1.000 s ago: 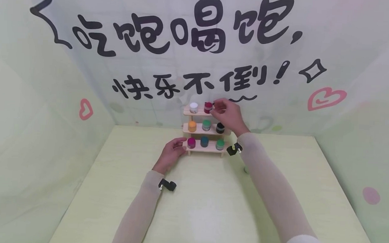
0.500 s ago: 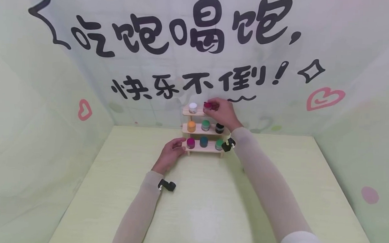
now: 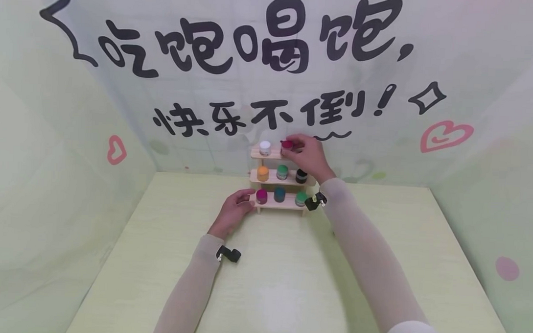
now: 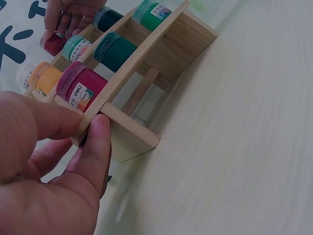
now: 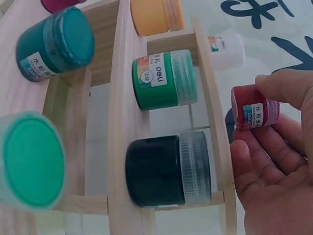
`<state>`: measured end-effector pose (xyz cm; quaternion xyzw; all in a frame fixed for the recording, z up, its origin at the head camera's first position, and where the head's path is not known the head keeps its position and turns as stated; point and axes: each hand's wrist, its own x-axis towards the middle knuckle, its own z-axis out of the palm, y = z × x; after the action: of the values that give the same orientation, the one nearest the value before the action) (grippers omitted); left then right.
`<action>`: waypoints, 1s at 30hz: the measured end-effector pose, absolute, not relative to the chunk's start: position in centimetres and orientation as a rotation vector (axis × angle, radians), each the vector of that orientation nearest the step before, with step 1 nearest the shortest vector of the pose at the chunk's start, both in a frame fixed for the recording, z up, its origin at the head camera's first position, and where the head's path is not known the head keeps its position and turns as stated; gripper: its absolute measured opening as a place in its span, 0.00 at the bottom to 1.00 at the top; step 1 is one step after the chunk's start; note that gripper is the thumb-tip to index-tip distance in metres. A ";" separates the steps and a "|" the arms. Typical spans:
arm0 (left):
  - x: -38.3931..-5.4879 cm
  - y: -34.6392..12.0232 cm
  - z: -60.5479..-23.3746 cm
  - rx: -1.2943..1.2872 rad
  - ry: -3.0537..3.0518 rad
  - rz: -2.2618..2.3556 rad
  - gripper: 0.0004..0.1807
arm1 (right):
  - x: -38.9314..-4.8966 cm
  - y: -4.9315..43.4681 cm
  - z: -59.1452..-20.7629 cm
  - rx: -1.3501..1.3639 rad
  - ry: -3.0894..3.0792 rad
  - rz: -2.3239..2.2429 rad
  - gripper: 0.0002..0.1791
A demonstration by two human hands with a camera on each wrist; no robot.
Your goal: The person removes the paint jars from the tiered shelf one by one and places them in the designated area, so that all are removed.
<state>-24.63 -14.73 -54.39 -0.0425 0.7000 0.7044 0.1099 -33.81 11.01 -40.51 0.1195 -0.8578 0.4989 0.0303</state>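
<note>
A small three-tier wooden rack (image 3: 282,207) stands at the back of the table with paint jars on its shelves. My right hand (image 3: 311,156) pinches a dark red paint jar (image 5: 255,105) between thumb and fingers at the top shelf. In the right wrist view that jar lies close beside the shelf edge, lid towards the palm. My left hand (image 3: 232,213) grips the left end of the bottom shelf, thumb and fingers on the wood. The magenta jar (image 4: 80,88) sits just beyond those fingers. A white jar (image 3: 264,148) is left of the red one.
The middle shelf bears an orange jar (image 3: 263,173), a green jar (image 5: 164,78) and a black jar (image 5: 166,170). Teal (image 3: 279,194) and green-lidded (image 3: 300,198) jars share the bottom shelf with the magenta one. A printed cloth wall (image 3: 205,154) rises behind the rack.
My right hand has moved slightly left, bringing its fingers further round the red jar, which now shows less. A small green thing beside the right forearm has become almost hidden. My left hand stays put.
</note>
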 end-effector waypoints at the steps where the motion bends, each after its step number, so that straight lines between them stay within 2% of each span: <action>1: -24.6 -14.8 -54.4 -0.124 2.059 2.069 0.25 | -33.7 11.1 -40.5 0.370 -2.640 1.537 0.27; 15: -24.4 -15.1 -54.5 -0.104 2.087 2.054 0.23 | -31.0 12.0 -40.8 0.404 -2.598 1.537 0.27; 30: -24.6 -14.8 -54.5 -0.102 2.079 2.062 0.24 | -27.3 14.8 -43.0 0.439 -2.551 1.537 0.24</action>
<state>-24.58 -14.78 -54.50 -0.0348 0.7056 0.6998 0.1057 -27.33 14.77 -42.96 0.1456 -0.8456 0.5093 0.0656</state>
